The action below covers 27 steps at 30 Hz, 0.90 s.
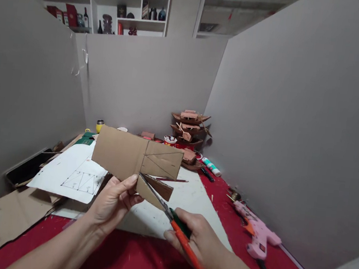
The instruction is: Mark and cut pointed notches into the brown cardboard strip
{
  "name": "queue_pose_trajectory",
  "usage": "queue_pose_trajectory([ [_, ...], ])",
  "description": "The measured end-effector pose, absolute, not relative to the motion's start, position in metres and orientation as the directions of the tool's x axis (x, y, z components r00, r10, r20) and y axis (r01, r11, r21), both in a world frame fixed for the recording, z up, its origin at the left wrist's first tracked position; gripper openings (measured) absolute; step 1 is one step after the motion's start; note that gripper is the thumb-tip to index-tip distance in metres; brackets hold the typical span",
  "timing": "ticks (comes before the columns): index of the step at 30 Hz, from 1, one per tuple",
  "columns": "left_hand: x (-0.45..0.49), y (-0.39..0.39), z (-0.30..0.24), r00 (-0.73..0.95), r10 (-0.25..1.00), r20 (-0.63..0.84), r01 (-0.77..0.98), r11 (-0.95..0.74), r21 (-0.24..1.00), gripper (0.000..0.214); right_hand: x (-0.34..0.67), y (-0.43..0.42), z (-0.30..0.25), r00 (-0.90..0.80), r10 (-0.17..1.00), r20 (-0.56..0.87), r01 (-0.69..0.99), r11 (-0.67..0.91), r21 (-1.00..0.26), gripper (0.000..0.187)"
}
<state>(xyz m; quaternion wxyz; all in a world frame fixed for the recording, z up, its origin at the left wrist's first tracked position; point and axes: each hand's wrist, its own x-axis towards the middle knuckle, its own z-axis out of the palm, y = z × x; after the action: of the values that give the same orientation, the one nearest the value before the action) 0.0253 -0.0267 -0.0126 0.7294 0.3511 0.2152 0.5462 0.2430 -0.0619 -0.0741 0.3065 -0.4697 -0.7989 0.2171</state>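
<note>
Cardboard sheet [125, 154] is held up mid-frame, above the red table [126, 258], w/ pencil lines on its right half. Left hand [111, 202] pinches its lower edge, thumb on top. Scissors [170, 215] come in from 5 o'clock, blades into the bottom edge, a cut flap hanging beside them. Right hand [201, 240] is closed round the orange handles. Best approach, I'd say: short snips, keep blades on the line, turn the sheet not the wrist. Glue gun [257, 234] lies at 3 o'clock.
</note>
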Motion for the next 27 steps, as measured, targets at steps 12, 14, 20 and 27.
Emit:
queue_pose_trajectory([
  [12,0.0261,-0.0255,-0.0123,0.324,0.944,0.061,-0.651,0.176,0.738,0.016,0.2437,-0.0646,-0.0702,-0.383,0.890,0.245,0.570,0.437,-0.696,0.031],
  [14,0.0251,-0.0255,-0.0117,0.331,0.942,0.052,-0.657,0.191,0.730,0.020,0.2444,-0.0652,-0.0718,-0.385,0.884,0.264,0.562,0.452,-0.693,0.032],
  [20,0.0249,-0.0230,-0.0139,0.306,0.952,0.012,-0.702,0.217,0.679,0.014,0.2428,-0.0661,-0.0720,-0.353,0.904,0.241,0.558,0.410,-0.721,0.034],
  [27,0.0276,-0.0230,-0.0154,0.255,0.967,-0.013,-0.745,0.205,0.635,0.011,0.2404,-0.0631,-0.0730,-0.367,0.895,0.253,0.612,0.437,-0.659,0.028],
])
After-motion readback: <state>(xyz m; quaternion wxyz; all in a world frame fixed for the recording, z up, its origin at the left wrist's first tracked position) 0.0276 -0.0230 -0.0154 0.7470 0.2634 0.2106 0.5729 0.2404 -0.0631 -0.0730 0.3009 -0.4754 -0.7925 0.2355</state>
